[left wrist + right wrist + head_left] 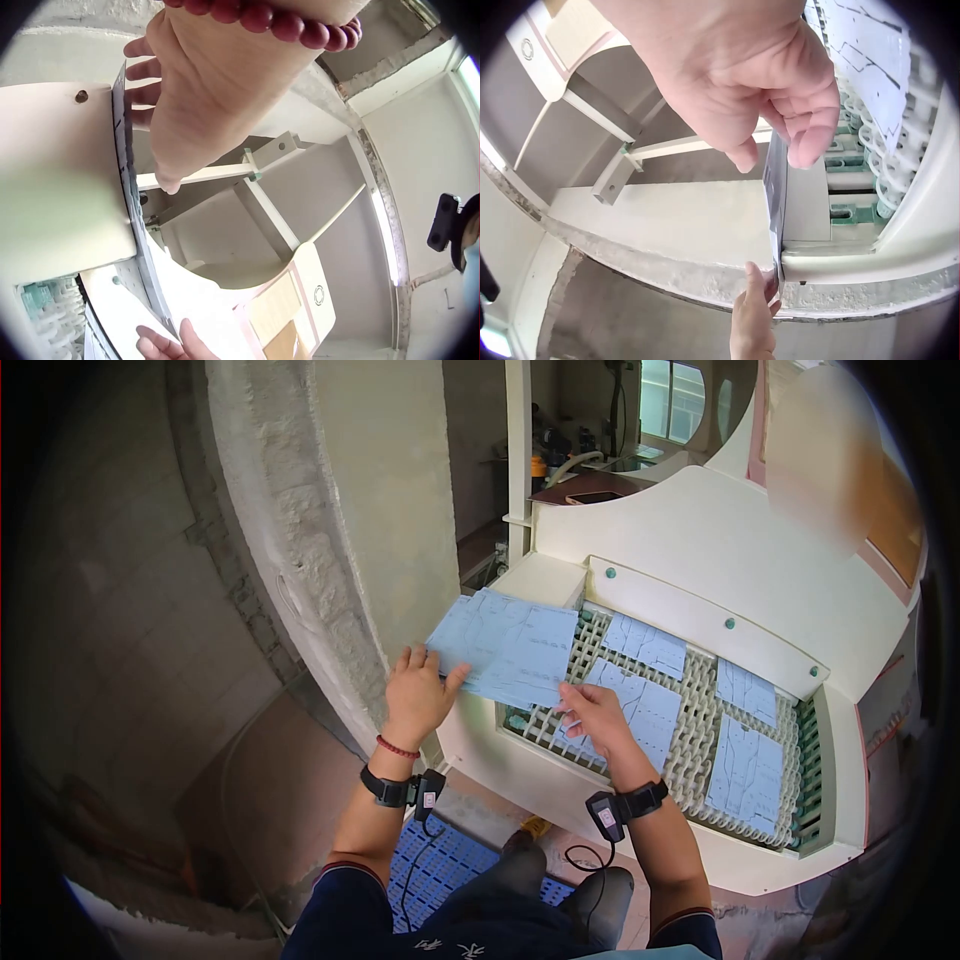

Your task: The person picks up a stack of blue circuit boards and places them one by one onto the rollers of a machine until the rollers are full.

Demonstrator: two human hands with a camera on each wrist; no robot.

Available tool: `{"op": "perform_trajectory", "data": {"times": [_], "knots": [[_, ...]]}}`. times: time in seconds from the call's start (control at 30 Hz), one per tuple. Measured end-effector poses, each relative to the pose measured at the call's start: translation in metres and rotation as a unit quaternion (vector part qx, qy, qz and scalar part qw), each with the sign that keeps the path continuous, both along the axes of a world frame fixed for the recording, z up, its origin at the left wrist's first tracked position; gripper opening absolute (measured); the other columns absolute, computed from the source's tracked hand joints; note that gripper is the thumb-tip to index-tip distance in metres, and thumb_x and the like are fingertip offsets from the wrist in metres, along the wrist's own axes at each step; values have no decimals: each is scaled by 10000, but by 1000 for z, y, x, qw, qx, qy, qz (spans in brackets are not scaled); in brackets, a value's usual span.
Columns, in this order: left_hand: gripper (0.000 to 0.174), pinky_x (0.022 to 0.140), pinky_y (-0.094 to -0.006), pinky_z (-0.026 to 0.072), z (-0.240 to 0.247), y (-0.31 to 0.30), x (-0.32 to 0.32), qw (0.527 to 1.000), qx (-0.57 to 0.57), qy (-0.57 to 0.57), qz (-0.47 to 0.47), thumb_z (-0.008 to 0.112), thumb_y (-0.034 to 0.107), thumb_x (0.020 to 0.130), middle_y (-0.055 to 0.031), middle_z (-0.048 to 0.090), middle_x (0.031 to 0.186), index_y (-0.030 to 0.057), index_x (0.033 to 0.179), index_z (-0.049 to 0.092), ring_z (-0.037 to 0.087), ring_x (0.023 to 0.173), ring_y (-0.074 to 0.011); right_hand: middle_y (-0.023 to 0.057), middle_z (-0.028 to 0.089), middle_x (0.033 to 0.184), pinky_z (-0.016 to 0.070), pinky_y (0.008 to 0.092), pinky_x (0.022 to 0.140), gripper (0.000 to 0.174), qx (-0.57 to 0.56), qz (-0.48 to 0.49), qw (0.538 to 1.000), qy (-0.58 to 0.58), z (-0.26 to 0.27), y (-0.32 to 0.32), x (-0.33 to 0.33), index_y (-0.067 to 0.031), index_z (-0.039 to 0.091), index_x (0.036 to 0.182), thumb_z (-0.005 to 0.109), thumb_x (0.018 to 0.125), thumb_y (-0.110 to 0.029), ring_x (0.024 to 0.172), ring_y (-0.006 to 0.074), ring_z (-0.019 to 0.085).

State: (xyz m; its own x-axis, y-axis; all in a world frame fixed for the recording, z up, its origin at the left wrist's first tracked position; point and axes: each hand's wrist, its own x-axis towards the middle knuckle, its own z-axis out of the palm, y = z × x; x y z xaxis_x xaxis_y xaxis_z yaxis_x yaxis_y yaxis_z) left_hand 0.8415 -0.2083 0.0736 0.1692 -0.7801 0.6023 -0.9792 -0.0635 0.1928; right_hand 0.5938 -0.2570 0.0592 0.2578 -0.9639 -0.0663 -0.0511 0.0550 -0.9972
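A stack of light blue boards [505,645], marked with dark lines like circuit boards, is held flat over the near left corner of a conveyor. My left hand [420,695] grips its left edge, thumb lying over the top sheet. At the near right corner my right hand [597,722] pinches the stack's edge between thumb and curled fingers. From the right wrist the stack [775,202] appears edge-on, passing between the thumb and fingers. Several similar boards, one a board [745,775] at the right, lie on the conveyor's white wheels [695,710].
A white machine housing [680,530] rises behind the conveyor, and its cream frame [540,780] runs along the front. A rough wall edge [300,510] stands close on the left. Blue slatted matting [450,865] covers the floor below. Dark equipment is visible through the opening behind.
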Motion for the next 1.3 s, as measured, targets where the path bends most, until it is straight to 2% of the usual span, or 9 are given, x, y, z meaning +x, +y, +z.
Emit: {"op": "perform_trajectory", "data": {"times": [0.3,0.53,0.67,0.77,0.8,0.87,0.9,0.97,1.3], "knots": [[523,916,-430,360,-4,19,-8,997,-41,0,-63,531,441,806,-260,490,1145,-35,1017,579,405,1118,-435,84,577,649,427,206,414,253,51,-42,992,-110,-6,6,3,50,581,817,562,840,-202,465,103,510],[455,936,-434,343,-12,67,-47,976,-41,55,-208,622,287,771,-256,430,1211,-32,1083,530,381,1136,-435,86,587,664,406,203,391,207,15,-72,976,-205,-26,64,-68,41,578,793,559,839,-159,454,106,502],[465,924,-401,363,-30,88,-75,925,19,170,-338,603,224,788,-240,457,1187,-18,1164,472,438,1121,-359,84,586,654,399,204,382,199,-17,-134,970,-201,-45,115,-114,32,576,768,565,837,-154,446,106,498],[456,770,-346,487,-47,94,-110,760,77,467,-445,535,210,855,-189,550,1056,-48,1205,398,582,913,-293,83,583,625,394,206,364,201,-59,-178,958,-219,-65,146,-144,21,576,740,581,830,-159,415,108,494],[456,770,-346,487,-53,93,-118,755,82,467,-452,535,210,855,-189,550,1056,-48,1205,398,582,913,-293,83,583,625,394,206,364,201,-61,-188,956,-218,-69,155,-149,21,576,740,581,830,-159,415,108,494],[375,725,-330,513,-75,91,-130,554,192,696,-415,435,205,907,-182,562,1031,-41,1188,408,602,872,-262,84,581,620,393,207,358,206,-56,-208,949,-231,-76,171,-158,20,572,730,587,827,-161,408,110,494],[375,725,-330,513,-85,88,-134,550,199,693,-421,435,205,907,-182,562,1031,-41,1188,408,602,872,-262,83,577,616,401,211,374,202,-50,-204,948,-240,-82,177,-162,18,563,726,582,831,-153,418,114,500],[368,652,-354,540,-98,82,-140,404,317,746,-424,384,243,923,-186,584,988,-44,1149,433,624,811,-281,81,575,614,406,214,385,195,-44,-204,948,-242,-92,185,-168,17,559,728,577,833,-146,422,115,501],[317,543,-317,542,-101,89,-142,436,352,748,-356,398,216,919,-168,602,931,-33,1095,483,634,724,-264,47,579,624,419,197,455,163,6,-187,966,-177,-113,198,-160,5,566,759,553,852,-130,457,81,502]]}}
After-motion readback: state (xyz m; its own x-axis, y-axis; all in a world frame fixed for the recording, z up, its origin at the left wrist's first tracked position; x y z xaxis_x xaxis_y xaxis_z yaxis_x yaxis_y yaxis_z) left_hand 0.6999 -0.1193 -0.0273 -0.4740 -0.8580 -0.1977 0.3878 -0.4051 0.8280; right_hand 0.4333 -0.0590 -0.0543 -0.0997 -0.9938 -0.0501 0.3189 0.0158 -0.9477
